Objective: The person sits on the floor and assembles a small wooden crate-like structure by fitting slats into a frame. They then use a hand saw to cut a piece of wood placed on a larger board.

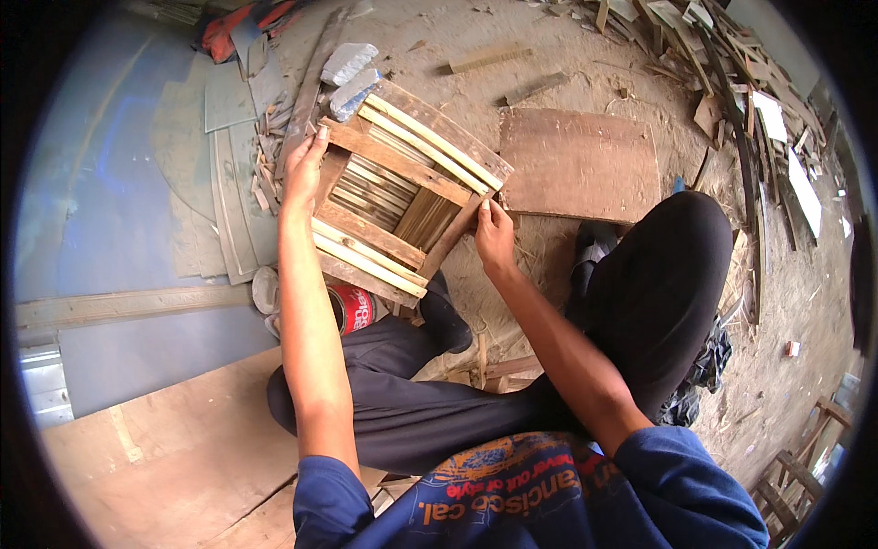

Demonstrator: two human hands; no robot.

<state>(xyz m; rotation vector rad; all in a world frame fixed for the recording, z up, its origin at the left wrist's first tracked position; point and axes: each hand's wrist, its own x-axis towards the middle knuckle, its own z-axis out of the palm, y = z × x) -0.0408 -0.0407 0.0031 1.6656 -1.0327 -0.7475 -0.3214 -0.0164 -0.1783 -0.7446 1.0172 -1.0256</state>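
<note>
Left of the brown board, the slatted wooden frame spans both hands, its pale strips slanting boardward, left hand's fingers gripping the far edge, right hand's pinching the side nearer the board

The wooden frame was between the left hand and the right hand, a board on the floor to its right, a can by its near edge, scrap wood far right.
</note>
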